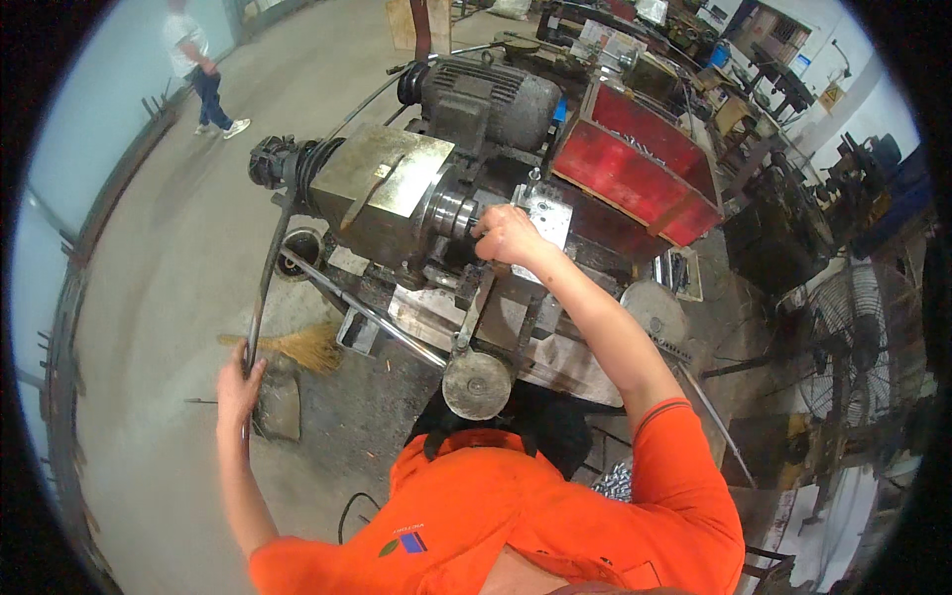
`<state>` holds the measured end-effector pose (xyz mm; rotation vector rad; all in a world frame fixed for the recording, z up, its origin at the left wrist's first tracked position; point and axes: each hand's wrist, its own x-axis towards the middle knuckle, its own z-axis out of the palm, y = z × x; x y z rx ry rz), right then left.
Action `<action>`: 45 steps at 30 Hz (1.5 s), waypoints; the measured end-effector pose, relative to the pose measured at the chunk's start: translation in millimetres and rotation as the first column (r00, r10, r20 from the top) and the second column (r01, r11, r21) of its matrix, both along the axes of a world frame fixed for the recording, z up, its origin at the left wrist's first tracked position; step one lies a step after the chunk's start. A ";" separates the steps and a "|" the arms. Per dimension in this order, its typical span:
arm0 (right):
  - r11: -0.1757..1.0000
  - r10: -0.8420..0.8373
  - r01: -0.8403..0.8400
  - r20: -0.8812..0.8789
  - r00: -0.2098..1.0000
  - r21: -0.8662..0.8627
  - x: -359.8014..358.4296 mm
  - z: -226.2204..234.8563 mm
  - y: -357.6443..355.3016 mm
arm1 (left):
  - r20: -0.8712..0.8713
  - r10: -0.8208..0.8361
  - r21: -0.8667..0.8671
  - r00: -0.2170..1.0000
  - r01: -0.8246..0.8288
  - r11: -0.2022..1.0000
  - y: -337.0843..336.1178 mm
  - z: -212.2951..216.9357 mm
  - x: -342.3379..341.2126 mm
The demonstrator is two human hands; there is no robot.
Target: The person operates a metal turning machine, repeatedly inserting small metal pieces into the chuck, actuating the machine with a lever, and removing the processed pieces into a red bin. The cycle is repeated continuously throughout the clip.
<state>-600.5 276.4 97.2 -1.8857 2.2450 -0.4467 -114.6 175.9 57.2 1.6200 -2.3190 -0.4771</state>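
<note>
My left hand (238,387) is closed round the lower end of a long dark lever (266,278), which runs up to the pulley end of a small metal lathe. At the lathe's shiny round chuck (452,213), my right hand (508,236) has its fingers curled together right at the chuck's face. Whatever those fingers hold is hidden by the hand. Behind the chuck stands the box-shaped headstock (382,178), with a loose flat bar on its top. Just beyond my right hand lies a pale metal block (547,216). A round handwheel (477,385) sits nearest my body.
A motor (491,99) stands behind the headstock. To its right is a red bin (635,164) with small metal parts inside. A broom head (307,347) lies on the floor at left. A fan (843,337) stands at right. Another person (203,69) is at the far left.
</note>
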 end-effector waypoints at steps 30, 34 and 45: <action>0.850 -0.100 0.137 0.100 0.990 -0.509 -2.2 8.7 165.1 | 0.089 -0.245 0.148 0.965 0.231 0.962 -31.0 -203.5 -128.3; 0.829 -0.405 0.455 0.211 0.890 -0.326 -11.6 6.1 259.1 | 0.654 -0.526 0.080 0.543 0.642 0.762 -93.6 -228.0 -105.0; 0.139 -0.926 0.974 -0.324 0.192 0.181 -106.1 -101.0 558.0 | -0.294 -0.152 0.280 0.944 0.237 0.930 -91.4 -168.0 -110.7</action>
